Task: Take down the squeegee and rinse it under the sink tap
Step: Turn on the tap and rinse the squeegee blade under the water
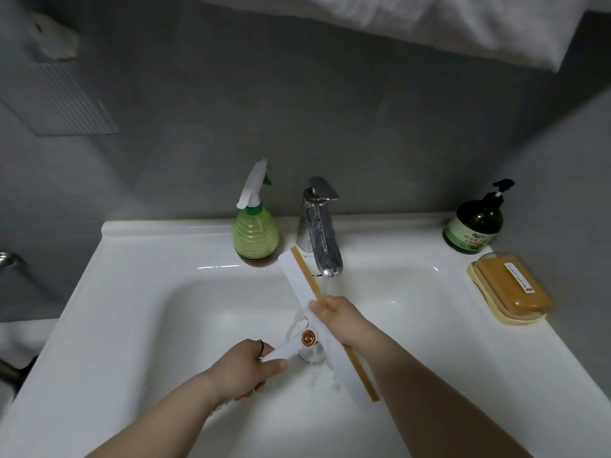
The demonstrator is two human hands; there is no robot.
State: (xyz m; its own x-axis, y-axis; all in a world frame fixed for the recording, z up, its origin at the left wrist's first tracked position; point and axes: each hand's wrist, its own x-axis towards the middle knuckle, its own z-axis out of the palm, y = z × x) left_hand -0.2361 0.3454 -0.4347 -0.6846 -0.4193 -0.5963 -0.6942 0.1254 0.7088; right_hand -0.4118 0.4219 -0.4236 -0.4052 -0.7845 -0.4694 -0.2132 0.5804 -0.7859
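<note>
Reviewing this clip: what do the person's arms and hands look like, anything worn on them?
Both forearms are bare, with no sleeves in view. The left hand has a thin dark band, like a ring, on one of its fingers. The right hand shows no jewellery or glove.

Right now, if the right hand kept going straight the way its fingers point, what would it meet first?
The right hand, gripping the squeegee blade, points up toward the back wall. Next in line looks like the tap spout and its running water, though depth is hard to judge from this view.
</note>
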